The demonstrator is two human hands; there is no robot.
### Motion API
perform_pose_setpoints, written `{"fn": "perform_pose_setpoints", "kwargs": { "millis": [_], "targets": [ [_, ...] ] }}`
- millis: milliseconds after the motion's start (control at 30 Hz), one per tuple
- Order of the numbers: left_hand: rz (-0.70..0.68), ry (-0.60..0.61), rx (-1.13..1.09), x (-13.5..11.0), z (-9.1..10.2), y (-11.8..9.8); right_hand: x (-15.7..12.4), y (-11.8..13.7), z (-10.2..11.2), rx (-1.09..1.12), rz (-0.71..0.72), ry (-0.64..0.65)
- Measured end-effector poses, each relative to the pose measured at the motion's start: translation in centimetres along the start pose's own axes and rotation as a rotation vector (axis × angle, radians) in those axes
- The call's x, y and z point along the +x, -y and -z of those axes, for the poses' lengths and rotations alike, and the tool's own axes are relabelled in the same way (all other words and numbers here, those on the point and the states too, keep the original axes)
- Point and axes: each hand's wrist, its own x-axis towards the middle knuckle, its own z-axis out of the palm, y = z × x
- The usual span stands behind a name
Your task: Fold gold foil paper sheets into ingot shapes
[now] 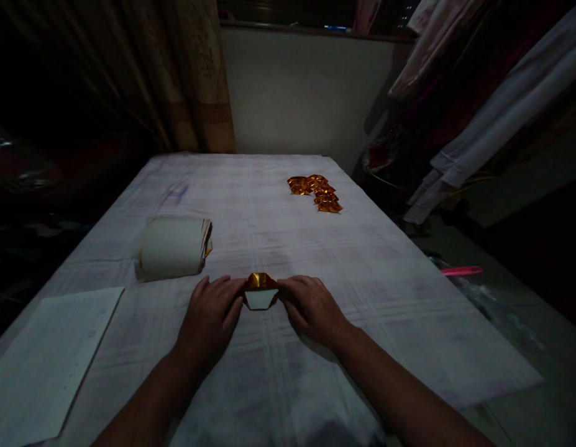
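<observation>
Between my two hands is a small folded piece of gold foil paper [260, 281], shiny gold on its upper part and pale on the inner face toward me. My left hand [213, 310] pinches its left end between thumb and fingers. At the right end, my right hand [313, 307] grips it the same way. The folded paper is close to the tabletop; whether it touches the cloth I cannot tell. Beyond my left hand lies a thick bent-over stack of paper sheets [173, 247], pale outside with gold showing at the edges.
Several folded gold foil pieces [327, 197] sit in a cluster at the far right of the cloth-covered table [385, 279]. A flat white sheet or pad [54, 360] lies at the near left. Clothes [493, 124] hang on the right; a curtain [194, 81] hangs behind.
</observation>
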Motion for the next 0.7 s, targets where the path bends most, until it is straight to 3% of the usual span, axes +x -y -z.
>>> {"fn": "perform_pose_setpoints", "kwargs": {
  "millis": [133,400,700],
  "targets": [
    [-0.018,0.035,-0.033,0.3,0.3,-0.7,0.2,0.3,0.0,-0.036,0.057,0.085],
    [-0.047,0.042,-0.091,1.0,0.6,-1.0,0.8,0.5,0.2,-0.113,0.118,0.139],
    [0.032,0.045,-0.119,1.0,0.5,-1.3,1.3,0.1,-1.3,-0.040,-0.034,0.063]
  ]
}}
